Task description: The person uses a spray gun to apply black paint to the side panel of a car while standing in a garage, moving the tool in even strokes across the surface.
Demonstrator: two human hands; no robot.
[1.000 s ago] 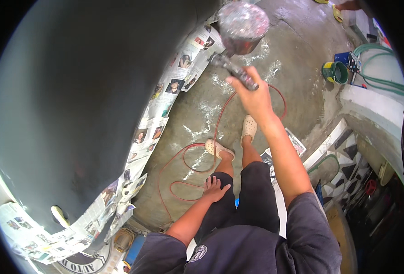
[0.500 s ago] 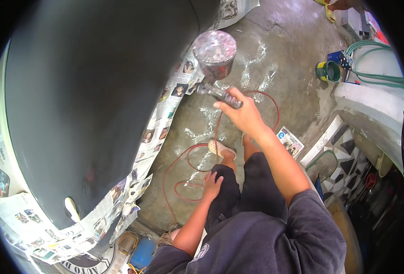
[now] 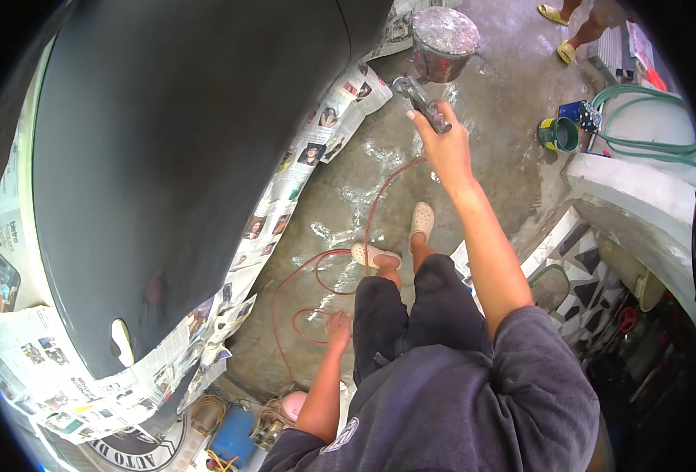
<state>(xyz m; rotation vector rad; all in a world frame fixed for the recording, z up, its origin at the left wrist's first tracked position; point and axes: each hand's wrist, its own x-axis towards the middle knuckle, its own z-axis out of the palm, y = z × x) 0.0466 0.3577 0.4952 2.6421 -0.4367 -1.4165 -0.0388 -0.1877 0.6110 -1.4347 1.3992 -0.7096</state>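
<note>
**Right hand on the spray gun, cup up, beside the dark panel**

Wrapped around the handle of a spray gun (image 3: 419, 101), the right hand (image 3: 445, 145) holds it out at arm's length, fingers closed on the grip, with the paint-spattered metal cup (image 3: 443, 43) standing upright above the gun body. The nozzle end points left, toward the edge of the big dark grey panel (image 3: 183, 157). The left hand (image 3: 338, 329) hangs low by the thigh; it appears loosely open and holding nothing, just beside loops of the red air hose (image 3: 316, 271).

To work this well, I would judge that the cup should stay level, the gun square to the panel, and the wrist locked so the arm carries the sweep.

Newspaper masking (image 3: 309, 165) runs along the panel's right edge and spreads wider at lower left, so stray spray near that border lands on paper. The hose coils lie on the wet concrete floor (image 3: 489, 181) right by the person's pale clogs (image 3: 421, 220), a likely snag when stepping sideways. Open floor lies ahead and to the right of the gun, as far as a green can (image 3: 556, 134), a coiled green hose (image 3: 647, 126) and a white ledge (image 3: 631, 189). Another person's feet in yellow sandals (image 3: 556, 16) stand at the top edge, well apart.
</note>
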